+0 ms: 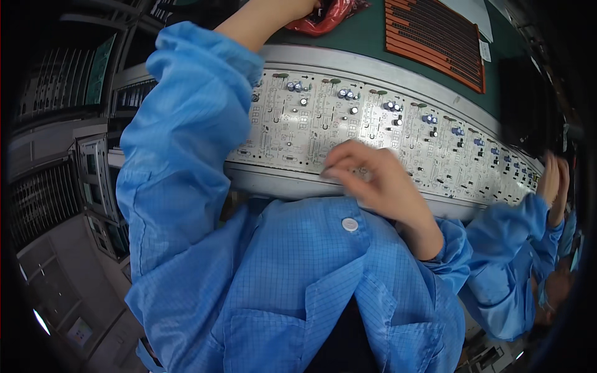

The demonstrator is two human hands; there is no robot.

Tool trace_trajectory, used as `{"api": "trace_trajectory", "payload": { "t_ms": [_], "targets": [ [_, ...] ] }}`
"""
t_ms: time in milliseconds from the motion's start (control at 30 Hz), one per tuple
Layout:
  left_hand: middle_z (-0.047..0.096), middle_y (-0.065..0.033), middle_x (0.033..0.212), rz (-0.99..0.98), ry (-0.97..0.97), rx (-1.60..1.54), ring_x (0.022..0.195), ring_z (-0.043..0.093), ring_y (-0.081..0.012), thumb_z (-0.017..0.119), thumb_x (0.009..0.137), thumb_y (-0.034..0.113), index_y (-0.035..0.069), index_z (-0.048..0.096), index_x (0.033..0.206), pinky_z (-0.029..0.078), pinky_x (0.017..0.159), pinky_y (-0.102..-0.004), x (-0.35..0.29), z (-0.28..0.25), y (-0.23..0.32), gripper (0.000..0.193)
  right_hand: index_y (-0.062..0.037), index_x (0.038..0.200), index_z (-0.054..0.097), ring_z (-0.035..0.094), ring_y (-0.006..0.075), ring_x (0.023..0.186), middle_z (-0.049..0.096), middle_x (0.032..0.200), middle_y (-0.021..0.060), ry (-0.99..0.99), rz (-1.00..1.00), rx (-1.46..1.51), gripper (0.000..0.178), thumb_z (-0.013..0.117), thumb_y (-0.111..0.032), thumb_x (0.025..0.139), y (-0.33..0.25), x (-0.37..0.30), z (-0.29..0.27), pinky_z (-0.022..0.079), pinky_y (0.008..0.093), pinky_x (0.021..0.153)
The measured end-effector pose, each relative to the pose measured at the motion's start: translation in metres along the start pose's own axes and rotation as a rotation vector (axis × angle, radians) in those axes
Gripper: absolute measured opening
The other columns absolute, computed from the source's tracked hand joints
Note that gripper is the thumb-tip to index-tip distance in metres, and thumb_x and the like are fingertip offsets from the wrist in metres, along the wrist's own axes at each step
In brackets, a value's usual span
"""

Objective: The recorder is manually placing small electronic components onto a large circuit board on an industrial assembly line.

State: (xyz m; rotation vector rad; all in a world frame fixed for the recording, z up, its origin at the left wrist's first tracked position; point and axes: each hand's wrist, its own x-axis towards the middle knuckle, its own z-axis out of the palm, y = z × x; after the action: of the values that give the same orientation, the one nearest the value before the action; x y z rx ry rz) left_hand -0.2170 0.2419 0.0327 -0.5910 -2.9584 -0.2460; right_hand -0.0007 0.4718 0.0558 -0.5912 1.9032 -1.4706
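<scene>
My left arm stretches far forward, and my left hand (297, 6) is at a red plastic bag (323, 22) with dark contents at the top edge. Its fingers are out of sight there. Close to my body, my right hand (376, 177) is over the near edge of a row of white circuit boards (336, 130). Its thumb and forefinger come together in a pinch; a small dark spot shows at the tips, too small to name. Blue and black capacitors (346, 94) and other small parts stand on the boards.
A metal rail (298, 180) runs along the boards' near side. Beyond them, an orange-brown slotted tray (432, 40) lies on the green bench surface (367, 37). A co-worker's hands (553, 180) are over the row's right end. Racks of boards (53, 78) stand at left.
</scene>
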Motion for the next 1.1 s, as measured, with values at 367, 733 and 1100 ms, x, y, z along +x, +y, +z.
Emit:
{"api": "trace_trajectory", "payload": {
  "t_ms": [367, 733, 1100],
  "targets": [
    [0.067, -0.0258, 0.081, -0.094, 0.188, -0.101, 0.081, 0.067, -0.0395, 0.067, 0.076, 0.005, -0.003, 0.070, 0.079, 0.055, 0.073, -0.0449, -0.001, 0.014, -0.004, 0.009, -0.0034, 0.095, 0.064, 0.061, 0.0224, 0.090, 0.067, 0.094, 0.0074, 0.453, -0.118, -0.829, 0.012, 0.068, -0.003, 0.084, 0.012, 0.020, -0.047, 0.045, 0.0329, 0.082],
    [0.067, -0.0263, 0.082, -0.255, 0.139, -0.752, 0.085, 0.067, -0.0379, 0.070, 0.075, 0.003, -0.005, 0.071, 0.083, 0.052, 0.080, -0.0428, -0.024, -0.035, 0.005, 0.011, -0.0072, 0.090, 0.070, 0.051, 0.0228, 0.095, 0.060, 0.097, 0.0014, 0.382, -0.216, -1.014, 0.017, 0.076, -0.006, 0.074, 0.026, 0.045, -0.054, 0.034, 0.0370, 0.090],
    [0.067, -0.0233, 0.078, -0.247, 0.246, -0.590, 0.070, 0.067, -0.0311, 0.069, 0.080, 0.004, -0.007, 0.070, 0.090, 0.052, 0.069, -0.0370, -0.041, -0.036, 0.019, 0.015, -0.0064, 0.090, 0.070, 0.051, 0.0215, 0.097, 0.061, 0.097, 0.0003, 0.414, -0.129, -0.971, 0.018, 0.076, -0.006, 0.073, 0.030, 0.046, -0.048, 0.032, 0.0366, 0.093]
  ]
}}
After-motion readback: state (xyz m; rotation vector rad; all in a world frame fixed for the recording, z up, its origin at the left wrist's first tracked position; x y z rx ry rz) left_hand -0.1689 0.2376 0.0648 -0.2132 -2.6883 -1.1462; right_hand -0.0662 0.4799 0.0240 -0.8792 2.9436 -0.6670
